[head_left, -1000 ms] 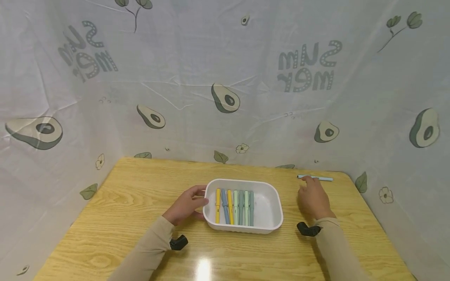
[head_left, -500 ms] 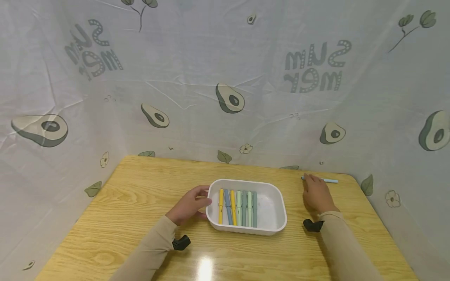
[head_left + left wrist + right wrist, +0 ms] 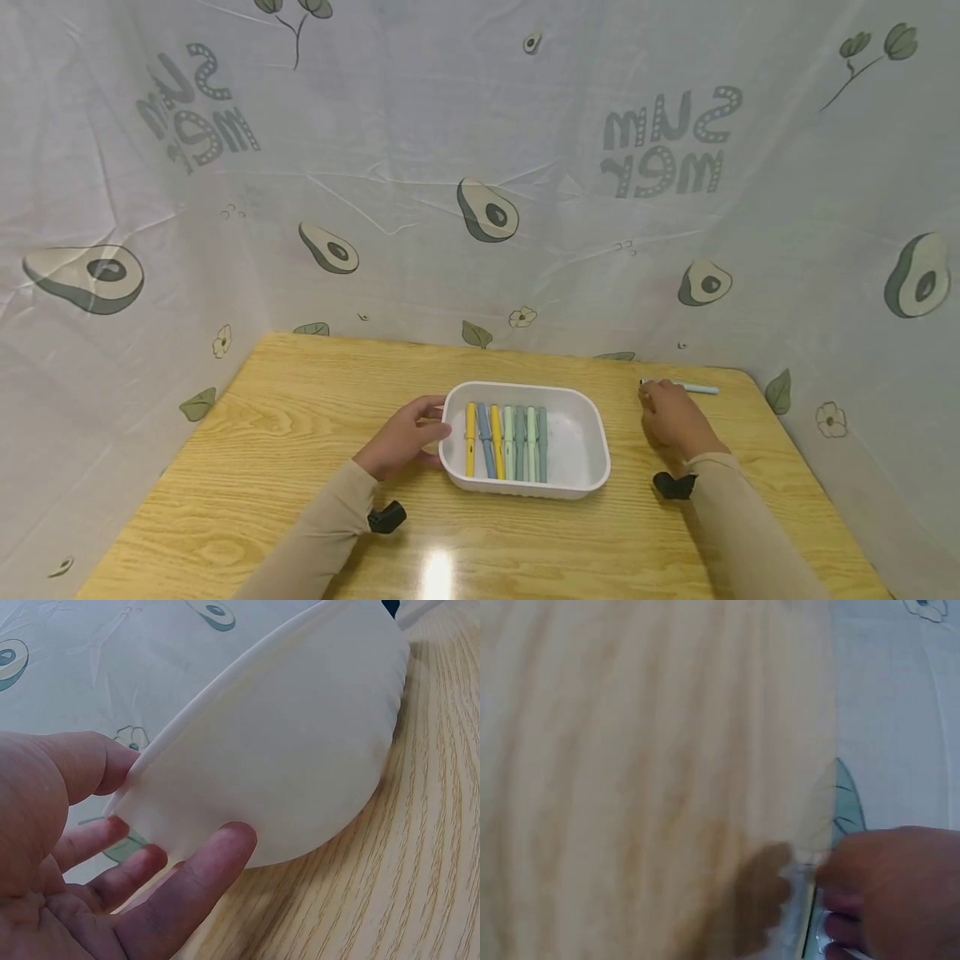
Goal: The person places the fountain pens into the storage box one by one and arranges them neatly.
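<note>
A white plastic tray (image 3: 573,442) stands mid-table, holding a row of capped pens in yellow, blue, pale green and grey-green on its left side. My left hand (image 3: 402,437) grips its left end; in the left wrist view the thumb (image 3: 101,765) lies at the rim and the fingers are against the outer wall. At the far right of the table is a light blue pen (image 3: 697,388). My right hand (image 3: 675,417) pinches it near its left end, fingers covering part of the barrel. The right wrist view is blurred and shows the bent fingers close to the wood.
The wooden table (image 3: 330,383) is backed by a pale curtain (image 3: 405,275) printed with avocados, on the left, rear and right. The pen lies near the table's back right corner. A black wrist camera (image 3: 386,517) sits at each cuff.
My right hand has shifted on the light blue pen, which has come slightly nearer to me. The left hand and tray hold their place; the head view has swung a little.
</note>
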A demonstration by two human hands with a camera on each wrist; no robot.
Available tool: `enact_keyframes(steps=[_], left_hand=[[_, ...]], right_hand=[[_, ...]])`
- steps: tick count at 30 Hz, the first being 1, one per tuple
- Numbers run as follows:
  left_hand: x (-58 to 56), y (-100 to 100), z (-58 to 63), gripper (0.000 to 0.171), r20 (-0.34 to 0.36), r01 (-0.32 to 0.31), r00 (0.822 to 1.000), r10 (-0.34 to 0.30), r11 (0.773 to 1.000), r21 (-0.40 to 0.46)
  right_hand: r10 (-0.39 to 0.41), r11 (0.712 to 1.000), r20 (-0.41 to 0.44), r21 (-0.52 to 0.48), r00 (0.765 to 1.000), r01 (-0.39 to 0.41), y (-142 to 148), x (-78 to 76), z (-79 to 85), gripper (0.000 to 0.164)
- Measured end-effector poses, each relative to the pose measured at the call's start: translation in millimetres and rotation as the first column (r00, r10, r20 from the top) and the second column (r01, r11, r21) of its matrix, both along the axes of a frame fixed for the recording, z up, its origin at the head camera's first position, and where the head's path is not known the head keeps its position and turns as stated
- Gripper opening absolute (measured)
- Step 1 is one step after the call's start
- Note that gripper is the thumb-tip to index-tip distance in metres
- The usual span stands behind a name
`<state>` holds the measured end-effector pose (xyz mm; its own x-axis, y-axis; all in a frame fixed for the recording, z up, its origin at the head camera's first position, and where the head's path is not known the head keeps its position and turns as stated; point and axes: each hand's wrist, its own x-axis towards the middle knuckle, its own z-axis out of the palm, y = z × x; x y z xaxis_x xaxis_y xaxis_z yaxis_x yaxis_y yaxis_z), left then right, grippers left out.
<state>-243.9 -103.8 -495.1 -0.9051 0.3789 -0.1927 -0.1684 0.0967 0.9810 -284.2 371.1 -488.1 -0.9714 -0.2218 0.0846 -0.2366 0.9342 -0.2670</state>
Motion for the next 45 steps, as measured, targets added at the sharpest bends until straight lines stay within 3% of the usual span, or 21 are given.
enact_keyframes(steps=[6, 10, 17, 24, 32, 35, 40, 45], left_hand=[[0.0, 2, 0.8, 0.057, -0.010, 0.011, 1.000, -0.011, 1.000, 0.000], [0.4, 3, 1.3, 0.056, -0.016, 0.020, 1.000, -0.020, 1.000, -0.005], [1.2, 4, 3.1, 0.057, -0.012, 0.020, 1.000, -0.020, 1.000, 0.006], [2.5, 3, 3.5, 0.057, -0.018, 0.019, 1.000, -0.018, 1.000, 0.011], [2.8, 1, 2.2, 0.055, -0.015, -0.001, 1.000, 0.001, 1.000, -0.003], [2.1, 1, 1.1, 0.056, -0.022, 0.002, 1.000, -0.002, 1.000, -0.005], [1.9, 1, 0.5, 0.055, -0.023, 0.007, 1.000, -0.007, 1.000, -0.004], [2.4, 1, 0.5, 0.055, -0.024, 0.012, 1.000, -0.012, 1.000, 0.002]], right_hand=[[-0.061, 0.996, -0.024, 0.065, 0.998, 0.062, 6, 0.5, 3.2, 0.043], [-0.036, 0.996, -0.009, 0.079, 0.999, 0.037, 7, 2.6, 6.2, 0.027], [0.083, 0.995, -0.045, 0.058, 0.996, -0.080, -1, 10.6, 3.4, 0.018], [0.229, 0.970, -0.114, 0.110, 0.967, -0.217, -15, 30.7, 1.1, 0.020], [0.259, 0.956, -0.174, 0.189, 0.950, -0.225, -10, 34.7, 5.8, 0.019], [0.233, 0.957, -0.150, 0.209, 0.961, -0.200, -7, 33.1, 9.7, 0.014], [0.139, 0.973, -0.035, 0.193, 0.990, -0.130, -4, 34.8, 12.1, 0.005], [0.025, 0.997, 0.150, 0.067, 0.988, -0.036, -8, 37.8, 18.2, 0.013]])
